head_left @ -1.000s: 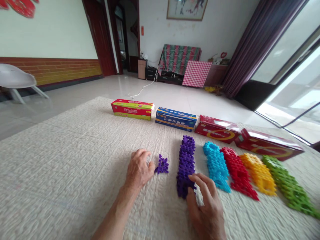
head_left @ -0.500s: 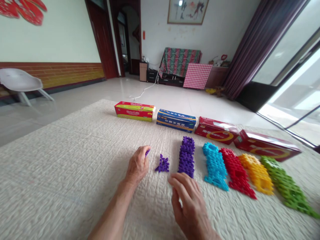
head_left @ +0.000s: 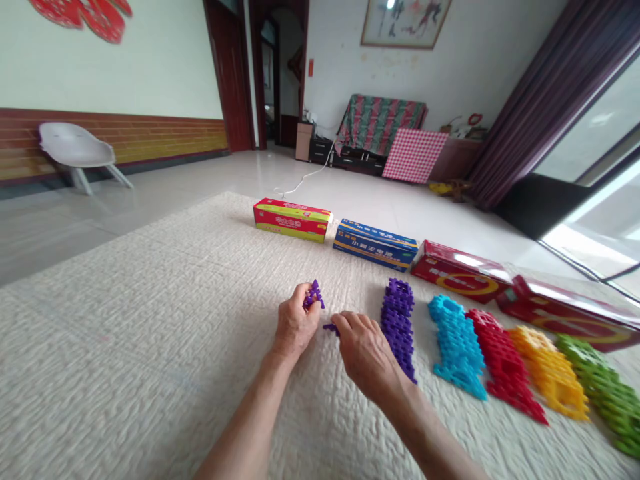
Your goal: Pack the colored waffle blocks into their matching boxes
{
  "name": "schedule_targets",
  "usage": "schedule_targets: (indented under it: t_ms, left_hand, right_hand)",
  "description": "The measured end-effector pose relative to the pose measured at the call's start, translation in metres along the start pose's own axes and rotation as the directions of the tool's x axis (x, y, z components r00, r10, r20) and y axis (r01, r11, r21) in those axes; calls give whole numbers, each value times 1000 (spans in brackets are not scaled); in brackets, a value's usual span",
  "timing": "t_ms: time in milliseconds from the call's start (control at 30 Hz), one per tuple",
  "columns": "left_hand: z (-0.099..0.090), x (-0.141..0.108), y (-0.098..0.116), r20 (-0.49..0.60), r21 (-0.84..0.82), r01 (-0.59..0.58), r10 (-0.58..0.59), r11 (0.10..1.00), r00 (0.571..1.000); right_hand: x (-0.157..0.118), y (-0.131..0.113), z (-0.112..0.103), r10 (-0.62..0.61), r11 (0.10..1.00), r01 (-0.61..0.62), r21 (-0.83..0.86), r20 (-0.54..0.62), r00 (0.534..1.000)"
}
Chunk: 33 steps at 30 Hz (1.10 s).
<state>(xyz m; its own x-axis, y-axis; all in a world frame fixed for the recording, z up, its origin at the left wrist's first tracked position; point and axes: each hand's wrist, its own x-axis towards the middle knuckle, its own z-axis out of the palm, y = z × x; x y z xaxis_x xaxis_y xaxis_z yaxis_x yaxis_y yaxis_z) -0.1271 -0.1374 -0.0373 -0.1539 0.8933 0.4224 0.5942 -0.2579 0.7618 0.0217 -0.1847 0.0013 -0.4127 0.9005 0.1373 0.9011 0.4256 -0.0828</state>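
Observation:
My left hand is closed around a small purple interlocking toy piece that pokes out past the thumb. Close beside it, my right hand pinches another purple piece, mostly hidden under the fingers. The two pieces are apart. Just right of my right hand lies a row of joined purple pieces, its near end partly behind my wrist. Farther right are similar rows in blue, red, yellow and green.
Several long boxes line the far side of the cream quilted mat: a red-and-yellow box, a blue box and dark red boxes at right. A white chair stands on the floor at left.
My right hand has closed on the purple piece that lay on the mat and lifted it. My left hand has turned, showing more of its piece. The view has shifted left.

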Motion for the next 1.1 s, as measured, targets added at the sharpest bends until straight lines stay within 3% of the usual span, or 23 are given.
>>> schedule_targets:
  t_ms: [100, 200, 300, 433, 600, 800, 967, 1100]
  left_hand:
    - [-3, 3, 1, 11, -52, 24, -24, 998, 1000]
    - [-6, 3, 3, 61, -102, 25, -19, 994, 998]
    - [-8, 1, 7, 190, -177, 34, 1, 984, 982]
    - [-7, -3, 11, 390, -263, 63, 46, 963, 919]
    - [-5, -6, 11, 460, -237, 13, 100, 971, 882]
    - [-4, -7, 12, 472, -189, -18, 107, 982, 875]
    - [-2, -8, 15, 481, -177, -54, 134, 983, 866]
    - [0, -7, 15, 472, -161, -48, 120, 986, 873]
  right_hand:
    - [-10, -12, -3, -13, 999, 13, 30, -1, 1000]
    - [-23, -21, -10, -4, 982, 1, 189, 12, 1000]
    - [-36, -22, -18, 29, 928, -80, 365, 143, 989]
    - [-45, -16, -22, 4, 914, -131, 384, 314, 950]
    - [-50, -13, -14, 53, 903, -98, 419, 116, 992]
    - [-57, -15, 2, 119, 852, -80, 517, -44, 992]
    - [-51, -23, 14, 274, 756, -53, 652, -242, 931]
    - [-54, -12, 2, 357, 725, -5, 689, -369, 858]
